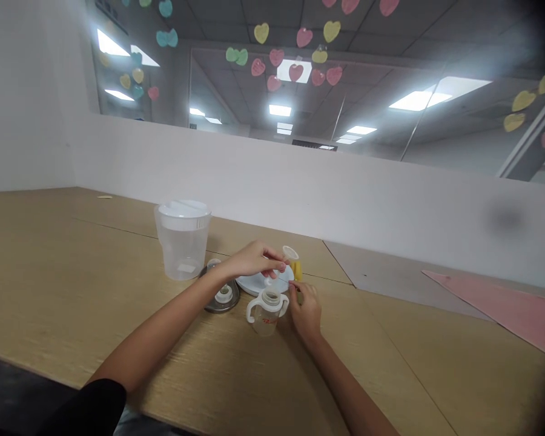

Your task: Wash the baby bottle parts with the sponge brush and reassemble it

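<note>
A clear baby bottle (266, 320) with white side handles stands upright on the table, its mouth uncovered. Above and behind it, my left hand (258, 259) is closed in a pinch; a small translucent piece seems to hang under its fingers, too blurred to name. Just right of the bottle, my right hand (306, 307) has its thumb and finger together near the rim of a pale blue plate (253, 284); what it holds, if anything, is too small to make out. Behind the hands are a clear cap (290, 253) and a yellow object (297, 270).
A clear pitcher (184, 245) with a white lid stands behind my left forearm. A metal tray (218, 307) holding a white ring-shaped part (224, 294) lies left of the bottle. A pink sheet (504, 306) lies at the right. A white wall runs behind the table.
</note>
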### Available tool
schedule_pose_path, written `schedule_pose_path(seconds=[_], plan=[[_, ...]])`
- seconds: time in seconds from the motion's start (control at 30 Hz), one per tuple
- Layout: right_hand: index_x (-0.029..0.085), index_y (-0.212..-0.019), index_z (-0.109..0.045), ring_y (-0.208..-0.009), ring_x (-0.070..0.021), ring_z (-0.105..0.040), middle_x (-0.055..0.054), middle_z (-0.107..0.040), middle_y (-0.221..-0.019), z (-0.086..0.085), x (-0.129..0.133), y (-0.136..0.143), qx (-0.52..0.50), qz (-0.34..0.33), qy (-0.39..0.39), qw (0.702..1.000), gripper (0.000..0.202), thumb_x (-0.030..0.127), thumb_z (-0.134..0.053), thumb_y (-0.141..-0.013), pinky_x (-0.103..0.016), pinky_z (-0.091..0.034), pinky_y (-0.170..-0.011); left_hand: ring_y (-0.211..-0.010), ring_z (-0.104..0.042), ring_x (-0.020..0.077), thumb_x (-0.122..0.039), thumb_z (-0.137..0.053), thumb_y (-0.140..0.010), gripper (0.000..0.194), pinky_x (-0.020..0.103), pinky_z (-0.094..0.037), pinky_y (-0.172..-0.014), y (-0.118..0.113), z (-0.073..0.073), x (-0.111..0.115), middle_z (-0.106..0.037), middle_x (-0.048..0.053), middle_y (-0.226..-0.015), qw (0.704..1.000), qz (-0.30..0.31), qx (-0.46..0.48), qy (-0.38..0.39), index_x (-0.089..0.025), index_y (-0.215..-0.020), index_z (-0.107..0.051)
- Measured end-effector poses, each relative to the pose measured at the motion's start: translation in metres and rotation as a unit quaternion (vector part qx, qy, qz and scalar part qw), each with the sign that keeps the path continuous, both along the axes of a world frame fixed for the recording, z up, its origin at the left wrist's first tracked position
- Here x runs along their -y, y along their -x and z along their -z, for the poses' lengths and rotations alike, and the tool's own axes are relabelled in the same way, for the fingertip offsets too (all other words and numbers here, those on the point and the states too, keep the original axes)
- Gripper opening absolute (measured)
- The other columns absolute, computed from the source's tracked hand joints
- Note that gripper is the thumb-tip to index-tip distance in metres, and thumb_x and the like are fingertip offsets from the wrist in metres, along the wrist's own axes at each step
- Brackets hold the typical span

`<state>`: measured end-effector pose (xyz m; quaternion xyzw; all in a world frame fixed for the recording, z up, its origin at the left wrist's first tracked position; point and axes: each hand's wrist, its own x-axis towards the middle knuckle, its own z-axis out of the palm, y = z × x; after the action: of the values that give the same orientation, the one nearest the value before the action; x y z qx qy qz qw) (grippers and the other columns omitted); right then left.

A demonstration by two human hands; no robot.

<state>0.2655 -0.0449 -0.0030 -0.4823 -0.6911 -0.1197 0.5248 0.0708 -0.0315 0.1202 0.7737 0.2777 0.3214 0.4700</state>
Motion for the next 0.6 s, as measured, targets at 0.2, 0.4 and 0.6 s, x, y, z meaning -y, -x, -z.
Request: schedule_pose_path(seconds=[0.2, 0.4, 0.6], plan=[[0.015, -0.086, -0.064, -0.079, -0.0199, -0.057, -0.008, -0.067, -0.083, 0.0014, -0.0007, 0.0001, 0.0, 0.005, 0.015, 1.0, 0.03, 0.033, -0.04, -0.09, -0.033, -0.045, -0.071, -0.065, -0.059, 0.0107, -0.031, -0.065, -0.075, 0.025, 0.022, -0.048, -0.059, 0.0019, -0.0028, 0.0038, -0.069, 0.007, -0.087, 1.0, -0.013, 0.001, -0.029, -0.013, -0.09, -0.071], [0.017, -0.086, -0.064, -0.079, -0.0197, -0.058, -0.007, -0.067, -0.081, 0.0015, 0.0003, 0.0008, 0.001, 0.002, 0.013, 1.0, 0.028, 0.032, -0.041, -0.089, -0.033, -0.045, -0.071, -0.067, -0.06, 0.011, -0.031, -0.064, -0.075, 0.025, 0.022, -0.048, -0.06, 0.0064, -0.0069, 0.0041, -0.069, 0.009, -0.096, 0.999, -0.019, -0.007, -0.04, -0.013, -0.091, -0.071], [0.016, -0.086, -0.064, -0.078, -0.0197, -0.058, -0.008, -0.067, -0.081, 0.0025, -0.0001, 0.0005, 0.011, 0.007, 0.014, 1.0, 0.028, 0.032, -0.041, -0.089, -0.032, -0.044, -0.069, -0.067, -0.058, 0.0124, -0.035, -0.061, -0.075, 0.028, 0.02, -0.044, -0.057, 0.0039, 0.0018, 0.0031, -0.069, 0.005, -0.082, 0.991, 0.042, -0.103, -0.068, -0.014, -0.092, -0.072]])
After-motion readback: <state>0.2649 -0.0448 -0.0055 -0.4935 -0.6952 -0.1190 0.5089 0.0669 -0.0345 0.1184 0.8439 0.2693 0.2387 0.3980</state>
